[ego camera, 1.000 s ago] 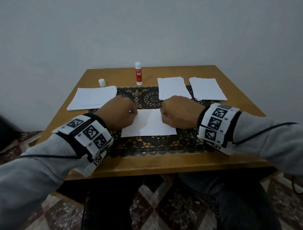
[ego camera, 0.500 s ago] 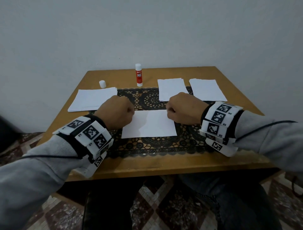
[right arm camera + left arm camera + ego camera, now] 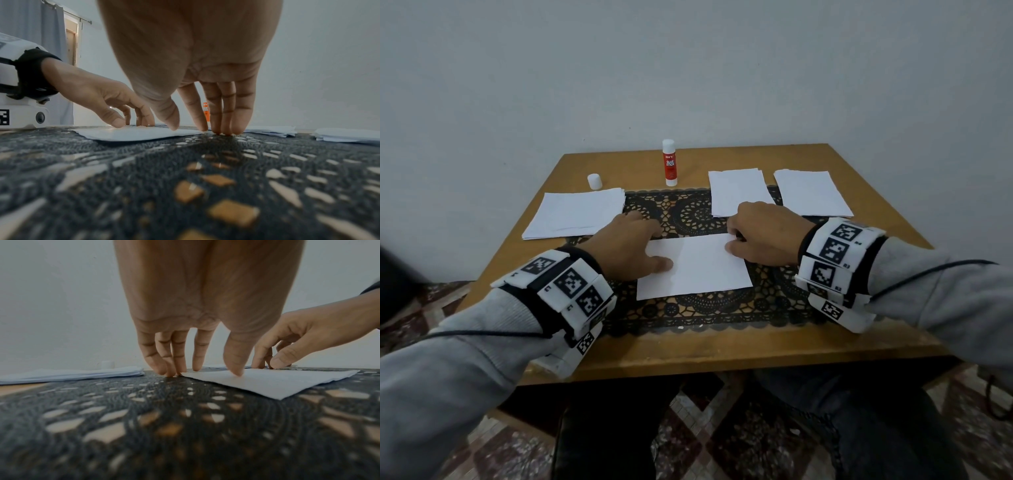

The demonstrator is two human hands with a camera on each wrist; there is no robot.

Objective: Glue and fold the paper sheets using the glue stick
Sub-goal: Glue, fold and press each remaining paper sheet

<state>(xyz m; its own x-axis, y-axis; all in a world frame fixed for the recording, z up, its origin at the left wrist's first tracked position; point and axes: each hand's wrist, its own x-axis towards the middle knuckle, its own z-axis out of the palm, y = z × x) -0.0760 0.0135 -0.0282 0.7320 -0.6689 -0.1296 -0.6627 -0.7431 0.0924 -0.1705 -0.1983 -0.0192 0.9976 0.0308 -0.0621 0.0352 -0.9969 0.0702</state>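
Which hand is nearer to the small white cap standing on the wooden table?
Left. The left hand lies just in front of the small white cap, beside the paper stack; the right hand is far across the mat.

A square wooden table (image 3: 688,353) stood against a plain pale grey wall (image 3: 688,68), its far edge touching the wall. A black lace runner (image 3: 688,212) with rosette openwork lay across the table's middle, the wood showing through its holes. Below the table, the floor (image 3: 739,438) was tiled in a dark red and light mosaic pattern. In the right wrist view, left of the table, a grey curtain (image 3: 51,32) hung from a rod beside a wooden door frame (image 3: 71,47). Light was dim and even.
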